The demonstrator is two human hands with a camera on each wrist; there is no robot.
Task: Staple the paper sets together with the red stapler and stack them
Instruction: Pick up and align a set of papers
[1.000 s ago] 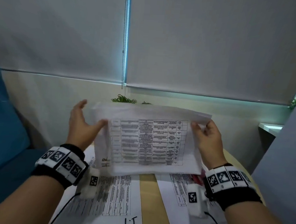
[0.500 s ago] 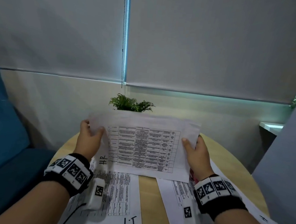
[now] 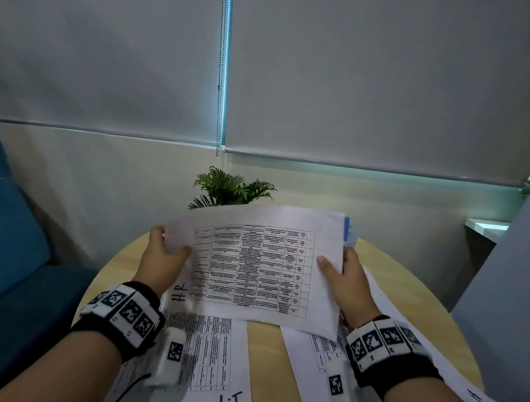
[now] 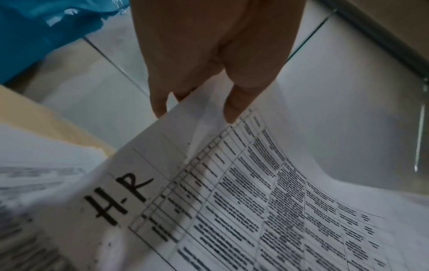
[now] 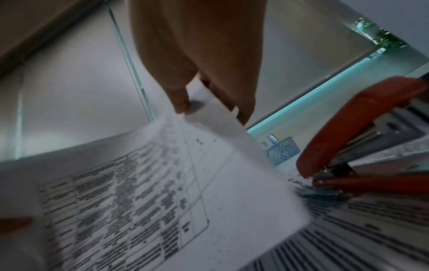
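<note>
Both hands hold a set of printed sheets (image 3: 259, 263) marked "H.R" (image 4: 120, 198) above the round wooden table (image 3: 262, 357). My left hand (image 3: 163, 253) grips its left edge, thumb on top and fingers (image 4: 160, 102) underneath. On the right edge my right hand (image 3: 343, 275) pinches the sheets (image 5: 162, 192), thumb on the printed face. The set tilts up at its far edge. The red stapler (image 5: 362, 132) lies on papers just right of the held set, seen only in the right wrist view. A set marked "I.I" (image 3: 211, 369) lies at front left, another set (image 3: 318, 361) at front right.
A small green plant (image 3: 230, 189) stands at the table's far edge behind the papers. A light blue mesh holder (image 5: 283, 150) sits at the far right. A blue sofa (image 3: 3, 245) is on the left and a grey panel (image 3: 515, 281) on the right.
Both hands have lowered the held set toward the table and away from me, uncovering the plant. The left hand, earlier spread beside the edge, now grips it.
</note>
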